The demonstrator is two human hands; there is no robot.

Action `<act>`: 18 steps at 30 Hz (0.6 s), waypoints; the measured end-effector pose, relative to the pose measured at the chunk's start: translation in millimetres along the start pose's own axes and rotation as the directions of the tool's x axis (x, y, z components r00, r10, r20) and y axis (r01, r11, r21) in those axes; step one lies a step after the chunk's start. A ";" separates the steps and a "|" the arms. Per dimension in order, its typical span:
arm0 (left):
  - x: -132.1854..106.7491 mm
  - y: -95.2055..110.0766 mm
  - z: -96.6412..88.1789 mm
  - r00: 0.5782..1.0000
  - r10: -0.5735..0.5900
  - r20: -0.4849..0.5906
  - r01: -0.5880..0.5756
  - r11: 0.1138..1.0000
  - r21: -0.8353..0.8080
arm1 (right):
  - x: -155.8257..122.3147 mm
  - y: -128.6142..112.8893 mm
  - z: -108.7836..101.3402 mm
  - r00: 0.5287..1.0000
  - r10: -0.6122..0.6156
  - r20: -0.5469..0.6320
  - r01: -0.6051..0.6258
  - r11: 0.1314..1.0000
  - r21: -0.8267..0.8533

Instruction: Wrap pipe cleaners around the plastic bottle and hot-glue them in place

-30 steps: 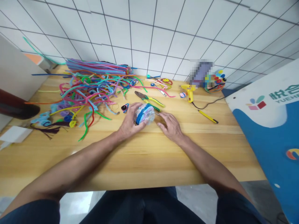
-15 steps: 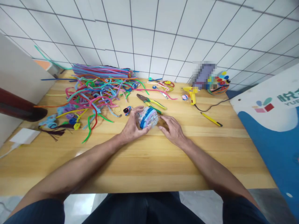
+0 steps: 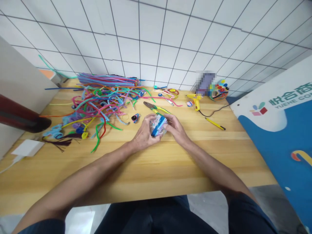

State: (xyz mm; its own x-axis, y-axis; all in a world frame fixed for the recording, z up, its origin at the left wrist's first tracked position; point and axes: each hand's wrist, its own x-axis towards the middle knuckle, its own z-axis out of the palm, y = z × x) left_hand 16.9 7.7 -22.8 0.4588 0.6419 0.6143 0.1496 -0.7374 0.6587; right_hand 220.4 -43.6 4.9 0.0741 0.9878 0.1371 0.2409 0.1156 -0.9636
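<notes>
Both of my hands close around a small ball of wound pipe cleaners (image 3: 158, 125), pastel with a blue band across it, just above the wooden table (image 3: 151, 162). My left hand (image 3: 144, 135) cups it from the left with the fingers wrapped round. My right hand (image 3: 175, 128) grips it from the right, fingertips pressed on its side. Green-handled pliers (image 3: 154, 109) lie just behind the ball.
A big tangle of coloured pipe cleaners (image 3: 102, 97) covers the table's back left. A yellow glue gun (image 3: 196, 100) with its cord, a yellow pen-like tool (image 3: 214, 123) and a colourful craft piece (image 3: 219, 90) sit at back right. A blue-white board (image 3: 280, 130) stands right.
My right hand has come off the table and closed onto the right side of the ball. The left hand kept hold of it. The camera view shifted slightly.
</notes>
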 end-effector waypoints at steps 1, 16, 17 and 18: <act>0.5 0.8 0.0 1.000 0.005 0.001 -0.005 1.000 0.009 | 1.7 2.0 2.9 1.000 0.006 0.009 -0.006 1.000 0.010; -2.3 16.1 -6.4 1.000 -0.018 -0.001 0.018 0.997 -0.069 | -3.6 2.5 16.8 0.997 -0.027 0.068 0.020 0.994 0.106; -2.7 17.7 -6.7 0.999 -0.040 0.000 0.039 0.996 -0.086 | -4.2 4.2 17.5 0.997 -0.027 0.065 0.018 0.991 0.135; -3.3 18.7 -6.7 0.998 -0.056 -0.001 0.056 0.994 -0.098 | -4.6 6.0 18.1 0.998 -0.027 0.060 0.017 0.987 0.157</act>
State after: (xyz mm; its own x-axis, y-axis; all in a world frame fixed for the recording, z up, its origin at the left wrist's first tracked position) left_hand 12.3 -6.8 -9.6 0.4487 0.6824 0.5770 0.0886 -0.6765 0.7311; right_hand 204.0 -45.5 -5.7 0.0091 0.9888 0.1488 0.0867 0.1474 -0.9853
